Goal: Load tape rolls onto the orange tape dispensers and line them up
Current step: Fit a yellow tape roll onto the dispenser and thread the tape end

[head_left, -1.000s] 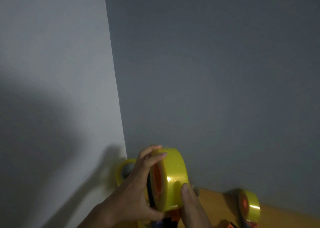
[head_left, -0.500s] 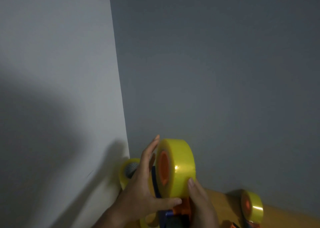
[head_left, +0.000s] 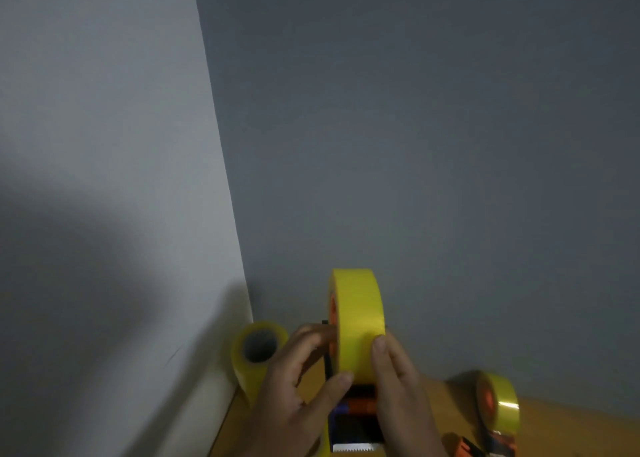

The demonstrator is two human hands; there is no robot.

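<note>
A yellow tape roll [head_left: 358,321] sits upright on the orange hub of a tape dispenser [head_left: 356,418], held up in front of me. My left hand [head_left: 298,387] curls round the dispenser frame, its thumb pressing the roll's lower edge. My right hand [head_left: 398,387] grips the dispenser from the right, thumb on the roll's face. A loose clear-yellow roll [head_left: 258,349] stands in the corner to the left. A second loaded dispenser [head_left: 497,411] stands on the wooden table at the right.
The wooden table [head_left: 571,429] runs along the bottom right, against a grey wall. A lighter wall meets it at the corner on the left. Another orange dispenser part [head_left: 465,449] lies at the bottom edge.
The roll and dispenser have turned so the roll's yellow face points at me. My left fingers have come off the roll's side and curled lower. The camera view has shifted slightly.
</note>
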